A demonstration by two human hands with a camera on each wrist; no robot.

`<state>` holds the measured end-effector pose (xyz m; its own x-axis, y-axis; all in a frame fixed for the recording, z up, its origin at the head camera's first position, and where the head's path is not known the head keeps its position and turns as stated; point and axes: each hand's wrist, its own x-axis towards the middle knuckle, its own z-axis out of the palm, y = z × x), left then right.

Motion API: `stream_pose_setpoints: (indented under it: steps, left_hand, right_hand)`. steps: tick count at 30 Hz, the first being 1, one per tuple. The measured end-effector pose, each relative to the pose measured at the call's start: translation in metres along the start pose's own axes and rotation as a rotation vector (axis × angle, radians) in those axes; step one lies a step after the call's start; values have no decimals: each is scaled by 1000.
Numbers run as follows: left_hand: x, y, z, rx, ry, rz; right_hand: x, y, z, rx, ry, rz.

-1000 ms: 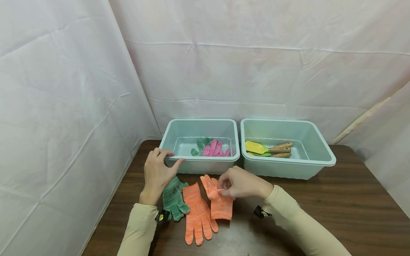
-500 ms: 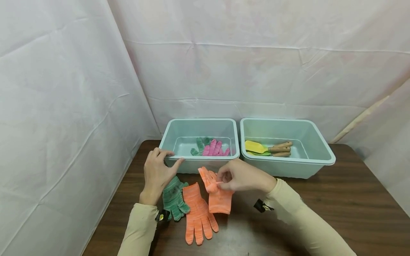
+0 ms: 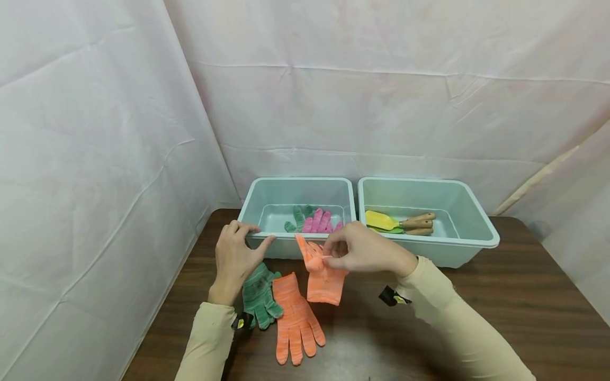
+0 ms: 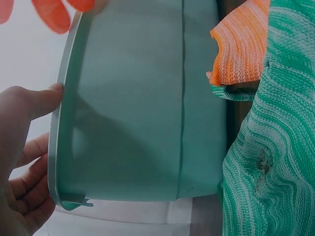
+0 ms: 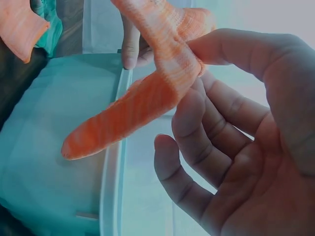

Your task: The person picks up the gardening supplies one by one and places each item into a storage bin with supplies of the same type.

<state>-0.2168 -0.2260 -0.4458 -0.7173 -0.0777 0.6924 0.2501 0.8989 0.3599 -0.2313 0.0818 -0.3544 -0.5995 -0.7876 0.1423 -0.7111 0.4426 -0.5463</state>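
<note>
My right hand pinches an orange knit glove between thumb and fingertips. The glove hangs in front of the left bin, its fingers near the rim; in the right wrist view one glove finger droops beside that rim. At the front left corner, my left hand grips the rim of the pale blue-green left bin, thumb on the rim. A second orange glove lies flat on the table, beside a green glove partly hidden by my left wrist.
Inside the left bin are a green glove and a pink glove. A matching right bin stands alongside, holding a yellow hand trowel and other wooden-handled tools. White cloth hangs behind the brown table.
My right hand has lifted the orange glove up and toward the left bin, off its place near the other orange glove. My left hand stays on the bin's rim.
</note>
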Motion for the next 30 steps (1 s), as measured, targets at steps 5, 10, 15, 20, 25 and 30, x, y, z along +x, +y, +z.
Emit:
stream_pose_setpoints:
  steps: [5,10,15,20,25,30]
  left_hand:
    - [-1,0,0,5,-1,0]
    - [-1,0,0,7,-13,-11]
    - [-1,0,-1,9,-15,-11]
    - [0,1,-1,12,-13,-9]
    - [0,1,-2,18,-18,-17]
    - [0,1,-2,16,-19,-19]
  right_hand:
    - [2,-4,-7,14,37,-17]
    - [4,-9,-15,12,85,-42]
    - [7,-12,-22,6,129,-15]
    - [8,-14,-28,25,126,-24]
    - [10,-17,-33,47,112,-46]
    - [11,-19,-39,35,135,-54]
